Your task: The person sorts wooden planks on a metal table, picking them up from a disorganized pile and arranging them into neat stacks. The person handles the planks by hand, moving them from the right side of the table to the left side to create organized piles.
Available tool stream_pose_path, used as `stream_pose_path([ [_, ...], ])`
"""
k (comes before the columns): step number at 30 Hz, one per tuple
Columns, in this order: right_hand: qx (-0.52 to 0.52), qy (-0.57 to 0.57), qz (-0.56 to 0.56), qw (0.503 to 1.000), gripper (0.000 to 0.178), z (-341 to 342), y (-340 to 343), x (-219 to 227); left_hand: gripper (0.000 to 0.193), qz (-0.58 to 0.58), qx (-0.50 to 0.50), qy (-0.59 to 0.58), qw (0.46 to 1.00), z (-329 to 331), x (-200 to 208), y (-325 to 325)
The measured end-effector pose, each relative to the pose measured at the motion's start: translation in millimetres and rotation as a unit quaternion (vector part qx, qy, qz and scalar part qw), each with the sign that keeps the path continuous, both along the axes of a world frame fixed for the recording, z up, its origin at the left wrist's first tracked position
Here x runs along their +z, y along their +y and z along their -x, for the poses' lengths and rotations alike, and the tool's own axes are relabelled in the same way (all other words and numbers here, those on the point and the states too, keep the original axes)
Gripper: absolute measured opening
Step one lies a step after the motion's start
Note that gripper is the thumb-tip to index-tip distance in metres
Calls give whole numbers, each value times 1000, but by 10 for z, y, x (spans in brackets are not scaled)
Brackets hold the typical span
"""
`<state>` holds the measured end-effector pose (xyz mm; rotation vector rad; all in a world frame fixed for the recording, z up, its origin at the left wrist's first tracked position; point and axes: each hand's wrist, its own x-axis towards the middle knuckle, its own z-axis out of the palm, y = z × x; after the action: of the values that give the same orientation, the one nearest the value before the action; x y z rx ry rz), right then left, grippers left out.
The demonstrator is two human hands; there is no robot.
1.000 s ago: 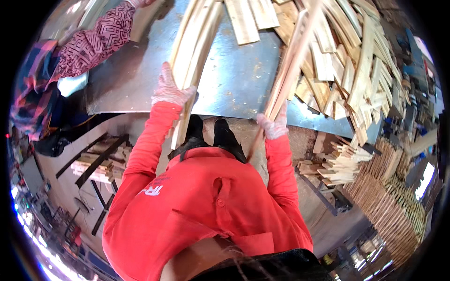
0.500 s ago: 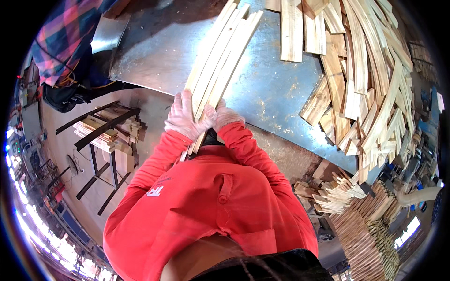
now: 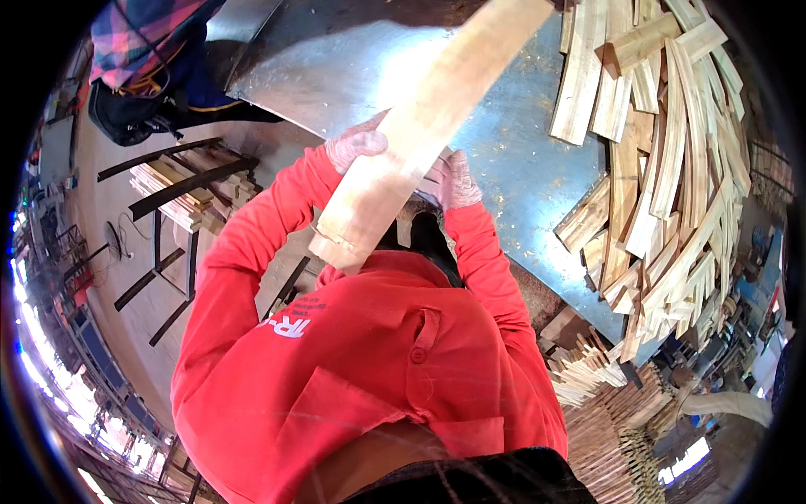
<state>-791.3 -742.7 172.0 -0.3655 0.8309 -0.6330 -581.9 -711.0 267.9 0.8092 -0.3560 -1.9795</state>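
Note:
A long pale wooden board [image 3: 420, 126] slants up and away in front of my chest, its broad face turned up and its near end close to my red shirt. My gloved left hand [image 3: 359, 146] is closed on the board's left edge, thumb on top. On the opposite edge my gloved right hand [image 3: 456, 180] grips from the side, its fingers partly hidden under the wood. Whether other strips lie beneath this board, I cannot tell. The far part of the board passes over a shiny metal table [image 3: 520, 181].
A large heap of loose wooden strips [image 3: 672, 168] covers the table's right side. Stacked wood [image 3: 613, 437] stands at the lower right. On the left, a black metal frame [image 3: 172, 189] holds more boards. A person in a plaid sleeve [image 3: 155, 38] stands at the far left.
The bundle of several strips, seen edge-on before, has turned so one broad face shows. Both hands have moved apart and up, one to each side of the wood.

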Motion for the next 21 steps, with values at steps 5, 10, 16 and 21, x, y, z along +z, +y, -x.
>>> stream_pose_path([
  [5, -54, -42, 31, 997, 55, -239, 170, 214, 70, -63, 151, 263, 951, 69, -1319, 345],
  [10, -63, 7, 75, 995, 67, -600, -92, 175, 58, -176, 92, -26, 980, -315, -1483, 303],
  [16, 52, 87, 235, 967, 112, -1291, -165, -47, 68, -146, -180, -699, 677, -1152, -382, 1],
  [21, 536, 424, 242, 689, 115, -1555, -618, 756, 126, -110, -82, -729, 671, -1049, -390, 232],
])
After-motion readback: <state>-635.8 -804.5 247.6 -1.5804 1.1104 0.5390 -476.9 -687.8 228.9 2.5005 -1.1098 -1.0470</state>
